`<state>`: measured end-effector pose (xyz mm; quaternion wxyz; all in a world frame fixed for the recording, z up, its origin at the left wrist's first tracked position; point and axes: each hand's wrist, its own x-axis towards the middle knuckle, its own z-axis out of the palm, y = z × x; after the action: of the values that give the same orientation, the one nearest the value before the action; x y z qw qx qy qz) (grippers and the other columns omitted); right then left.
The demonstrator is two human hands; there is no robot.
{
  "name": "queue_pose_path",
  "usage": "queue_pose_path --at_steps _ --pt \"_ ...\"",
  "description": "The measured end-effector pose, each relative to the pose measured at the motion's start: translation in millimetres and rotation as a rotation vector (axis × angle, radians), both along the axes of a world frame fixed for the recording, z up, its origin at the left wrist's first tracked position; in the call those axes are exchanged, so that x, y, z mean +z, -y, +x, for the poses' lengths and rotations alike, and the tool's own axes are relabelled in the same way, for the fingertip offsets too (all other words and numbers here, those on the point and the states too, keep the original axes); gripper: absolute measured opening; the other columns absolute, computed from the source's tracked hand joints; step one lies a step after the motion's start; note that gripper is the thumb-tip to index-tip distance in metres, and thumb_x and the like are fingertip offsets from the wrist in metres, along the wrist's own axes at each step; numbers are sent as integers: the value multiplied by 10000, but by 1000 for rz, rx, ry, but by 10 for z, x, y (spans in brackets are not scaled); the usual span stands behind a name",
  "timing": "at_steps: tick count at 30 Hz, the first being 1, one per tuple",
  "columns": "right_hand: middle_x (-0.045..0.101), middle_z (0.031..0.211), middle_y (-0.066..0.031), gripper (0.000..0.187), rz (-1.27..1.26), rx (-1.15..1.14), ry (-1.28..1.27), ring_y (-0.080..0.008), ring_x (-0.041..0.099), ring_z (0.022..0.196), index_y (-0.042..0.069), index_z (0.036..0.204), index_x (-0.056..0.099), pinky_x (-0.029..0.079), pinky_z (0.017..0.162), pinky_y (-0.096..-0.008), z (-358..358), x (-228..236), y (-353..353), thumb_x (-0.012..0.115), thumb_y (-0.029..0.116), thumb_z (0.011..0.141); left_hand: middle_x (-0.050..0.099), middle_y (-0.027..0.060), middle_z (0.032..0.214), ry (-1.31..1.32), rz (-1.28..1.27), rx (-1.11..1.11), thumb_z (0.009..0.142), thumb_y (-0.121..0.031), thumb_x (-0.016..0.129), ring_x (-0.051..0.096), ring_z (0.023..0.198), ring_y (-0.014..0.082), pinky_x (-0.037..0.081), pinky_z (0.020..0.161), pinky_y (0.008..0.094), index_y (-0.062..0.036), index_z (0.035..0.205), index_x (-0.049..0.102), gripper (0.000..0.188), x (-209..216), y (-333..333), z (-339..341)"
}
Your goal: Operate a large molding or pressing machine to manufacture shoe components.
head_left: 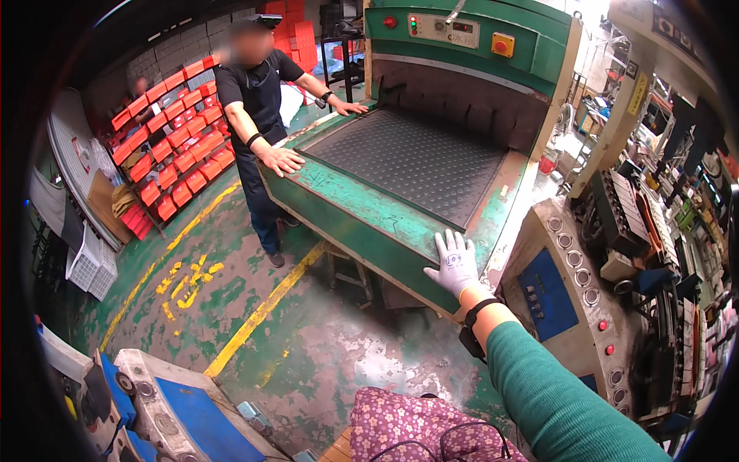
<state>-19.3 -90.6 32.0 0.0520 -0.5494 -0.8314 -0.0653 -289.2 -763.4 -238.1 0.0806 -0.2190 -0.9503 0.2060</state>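
Co-worker (258, 92) opposite — press tray (369, 208) between

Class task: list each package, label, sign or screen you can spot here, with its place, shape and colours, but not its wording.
Control panel: top of green press, pale rectangle with small lights and a dark display.
Red boxes: stacked on slanted shelves, left, behind the co-worker.
Floor markings: yellow painted characters on green floor.

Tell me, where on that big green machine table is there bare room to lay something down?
The black studded mat lies bare between the co-worker's hands and the right hand. The worn green rim between those hands is free too. The button console at right is crowded.
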Motion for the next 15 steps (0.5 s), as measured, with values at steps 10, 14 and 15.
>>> queue_pose_path --at_steps 10,14,15 --pt "307 1611 -179 951 8 -22 44 -345 267 1498 117 1567 294 170 1207 -576 40 27 -22 663 598 835 683 40 870 82 -35 83 907 -335 518 662 907 225 477 913 453 -177 827 696 251 315 -261 98" --pt "313 1607 -176 946 38 -15 40 -339 270 1498 117 1565 303 172 1206 -575 39 20 4 660 601 835 644 30 791 -479 132 -147 891 -325 547 652 854 221 497 866 473 -184 762 657 221 102 -203 33" --pt "316 1606 -176 946 27 -24 53 -337 272 1498 117 1564 306 172 1206 -576 72 37 10 661 601 833 621 25 749 -558 179 -226 882 -317 561 645 820 220 507 842 481 -187 727 635 216 45 -169 2"
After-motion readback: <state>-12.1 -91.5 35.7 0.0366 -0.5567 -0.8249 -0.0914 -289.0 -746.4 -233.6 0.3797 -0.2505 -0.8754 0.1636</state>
